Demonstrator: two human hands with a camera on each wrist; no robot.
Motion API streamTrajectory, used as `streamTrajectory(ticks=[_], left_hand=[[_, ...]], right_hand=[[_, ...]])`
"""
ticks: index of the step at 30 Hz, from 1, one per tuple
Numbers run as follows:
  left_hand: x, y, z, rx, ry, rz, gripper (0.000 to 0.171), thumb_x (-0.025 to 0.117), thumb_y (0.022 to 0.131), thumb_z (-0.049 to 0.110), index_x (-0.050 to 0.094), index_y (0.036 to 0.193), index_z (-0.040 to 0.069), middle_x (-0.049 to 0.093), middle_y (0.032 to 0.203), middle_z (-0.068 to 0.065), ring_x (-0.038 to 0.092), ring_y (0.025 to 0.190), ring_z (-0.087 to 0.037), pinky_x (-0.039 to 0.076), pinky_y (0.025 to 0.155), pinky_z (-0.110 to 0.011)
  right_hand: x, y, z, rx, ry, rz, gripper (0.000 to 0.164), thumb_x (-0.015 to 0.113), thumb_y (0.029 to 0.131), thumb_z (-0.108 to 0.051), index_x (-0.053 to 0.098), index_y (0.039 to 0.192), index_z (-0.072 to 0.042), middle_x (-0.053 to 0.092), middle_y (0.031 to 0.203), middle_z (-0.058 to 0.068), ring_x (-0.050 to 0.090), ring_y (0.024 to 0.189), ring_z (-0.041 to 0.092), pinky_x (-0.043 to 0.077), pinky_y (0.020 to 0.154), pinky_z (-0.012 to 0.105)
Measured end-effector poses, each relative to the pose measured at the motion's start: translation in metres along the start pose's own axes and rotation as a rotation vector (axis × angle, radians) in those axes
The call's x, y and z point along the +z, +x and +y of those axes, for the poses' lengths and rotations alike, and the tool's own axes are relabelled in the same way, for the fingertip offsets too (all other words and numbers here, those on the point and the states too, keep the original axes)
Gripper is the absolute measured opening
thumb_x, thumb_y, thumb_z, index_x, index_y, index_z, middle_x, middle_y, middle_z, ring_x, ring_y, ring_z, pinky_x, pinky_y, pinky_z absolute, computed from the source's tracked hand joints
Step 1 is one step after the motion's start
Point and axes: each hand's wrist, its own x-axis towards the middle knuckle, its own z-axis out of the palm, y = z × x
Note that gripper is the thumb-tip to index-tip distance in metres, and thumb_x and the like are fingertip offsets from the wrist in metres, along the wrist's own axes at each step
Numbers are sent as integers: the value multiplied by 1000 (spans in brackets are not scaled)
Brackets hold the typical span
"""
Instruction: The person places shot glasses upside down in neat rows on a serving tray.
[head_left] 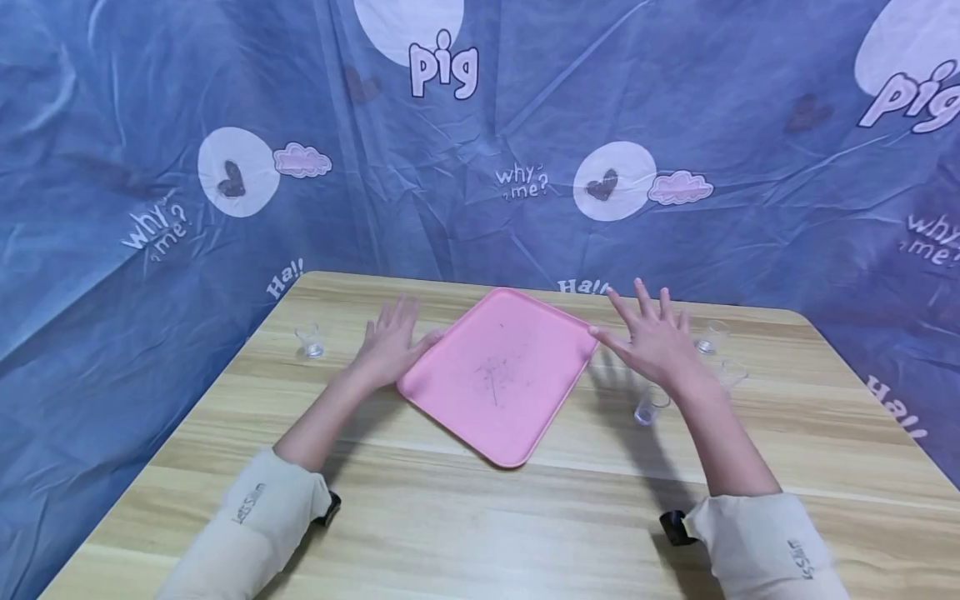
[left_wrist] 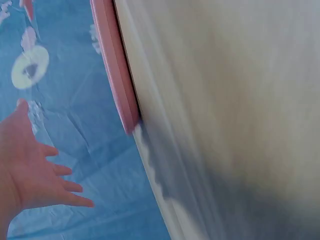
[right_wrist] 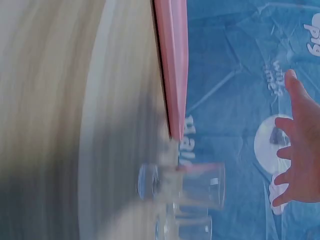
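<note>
A pink rectangular tray [head_left: 510,367] lies turned cornerwise on the wooden table, with dark scuff marks at its middle. My left hand [head_left: 388,343] is held above the table by the tray's left side, fingers spread and nothing in the grasp. Across from it, my right hand [head_left: 658,343] hovers by the tray's right corner, also with fingers spread wide. Both wrist views show the palms raised off the tabletop, apart from the tray's rim [left_wrist: 117,70]. Below the right hand and forearm stands a small clear glass [head_left: 651,406].
Another clear glass [head_left: 310,342] stands at the table's left side. Two more, a glass [head_left: 709,337] and a glass [head_left: 732,375], are to the right of my right hand. A blue printed cloth [head_left: 480,192] hangs behind the wooden table [head_left: 465,533].
</note>
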Motion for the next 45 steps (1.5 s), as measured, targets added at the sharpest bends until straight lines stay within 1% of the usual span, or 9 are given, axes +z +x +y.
streamTrajectory(ticks=[4, 7, 11, 17, 22, 27, 30, 35, 45], left_hand=[[7, -10, 15, 17, -75, -17, 73, 38, 95, 46, 15, 144, -3, 5, 148, -24, -2, 133, -41, 2, 104, -58], [14, -16, 27, 45, -94, -42, 72, 40, 95, 43, 17, 143, -5, 8, 147, -26, 2, 134, -39, 2, 106, -52], [26, -23, 43, 64, -60, -107, 71, 40, 95, 44, 19, 143, -4, 10, 147, -25, 5, 134, -40, 4, 107, -51], [45, -28, 56, 45, 16, -252, 76, 43, 92, 50, 21, 144, 0, 7, 148, -23, 1, 133, -41, 4, 106, -53], [63, -30, 45, 17, 73, -272, 80, 47, 88, 53, 23, 144, 1, 6, 149, -22, -3, 134, -38, 0, 105, -55], [75, -34, 30, 25, 124, -259, 80, 46, 88, 54, 24, 144, 1, 8, 149, -21, -1, 134, -38, -1, 105, -55], [77, -32, 25, 36, 128, -247, 80, 44, 89, 55, 23, 144, 1, 8, 150, -20, -1, 135, -37, -2, 106, -53], [76, -29, 25, 62, 146, -261, 79, 42, 90, 55, 21, 145, 2, 6, 150, -19, -2, 135, -36, -3, 106, -52], [69, -26, 14, 124, 151, -302, 78, 39, 91, 55, 16, 146, 4, 2, 150, -17, -4, 135, -33, -2, 108, -47]], right_hand=[[10, 6, -17, -11, 38, -6, 71, 40, 90, -57, 23, 147, -18, 1, 150, 20, -9, 129, 49, -2, 95, 69], [22, 11, -29, -22, 72, -19, 74, 39, 88, -61, 23, 147, -18, 1, 150, 19, -7, 129, 49, -4, 97, 68], [40, 17, -42, -28, 118, -34, 78, 36, 86, -65, 24, 146, -17, 1, 151, 16, -3, 130, 49, -3, 98, 66], [66, 23, -52, -42, 128, -26, 71, 43, 88, -58, 31, 144, -17, 10, 149, 21, 3, 129, 52, 2, 100, 65], [83, 26, -46, -95, 56, -36, 68, 51, 86, -53, 38, 140, -13, 17, 146, 25, 8, 128, 53, 4, 101, 63], [98, 21, -34, -61, 73, -162, 74, 49, 85, -56, 33, 143, -13, 14, 146, 26, 3, 127, 54, 2, 99, 66], [103, 21, -29, -37, 105, -203, 74, 46, 86, -57, 32, 143, -12, 14, 146, 26, 0, 127, 55, 3, 97, 68], [105, 17, -26, -33, 103, -194, 73, 43, 87, -57, 33, 143, -12, 17, 146, 26, 2, 128, 54, 5, 98, 67], [105, 11, -39, -5, 103, -215, 72, 40, 89, -55, 30, 144, -10, 14, 147, 25, 2, 129, 52, 5, 98, 67]])
